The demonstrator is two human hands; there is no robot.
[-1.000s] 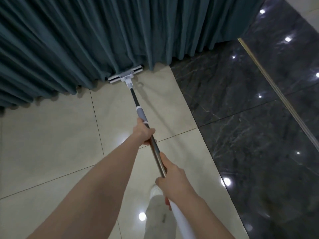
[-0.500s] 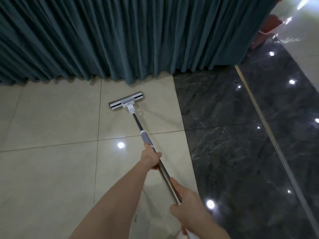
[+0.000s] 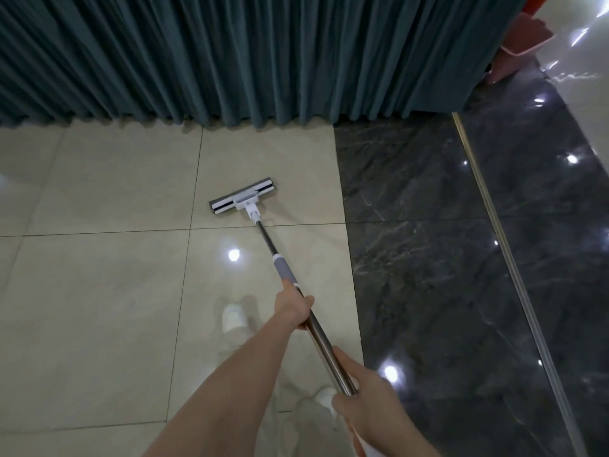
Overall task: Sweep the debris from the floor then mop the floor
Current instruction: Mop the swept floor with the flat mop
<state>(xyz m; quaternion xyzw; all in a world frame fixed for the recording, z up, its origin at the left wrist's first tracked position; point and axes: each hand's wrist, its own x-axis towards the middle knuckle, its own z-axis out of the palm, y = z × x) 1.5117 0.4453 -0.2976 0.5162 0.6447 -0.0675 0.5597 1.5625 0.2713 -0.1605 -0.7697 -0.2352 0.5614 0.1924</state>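
soft indoor light, glare spots, perhaps edge-warped

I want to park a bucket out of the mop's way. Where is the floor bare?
Bare: the beige tiles left of the mop head, bordered by the curtain; also the dark marble between the beige tiles and the metal strip. Crowded: the lane from the mop head back along the handle to the left hand, right hand and shoes.

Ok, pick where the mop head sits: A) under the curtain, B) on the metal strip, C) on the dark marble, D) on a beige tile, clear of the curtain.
D: the mop head lies on a beige tile, bare floor between it and the curtain.
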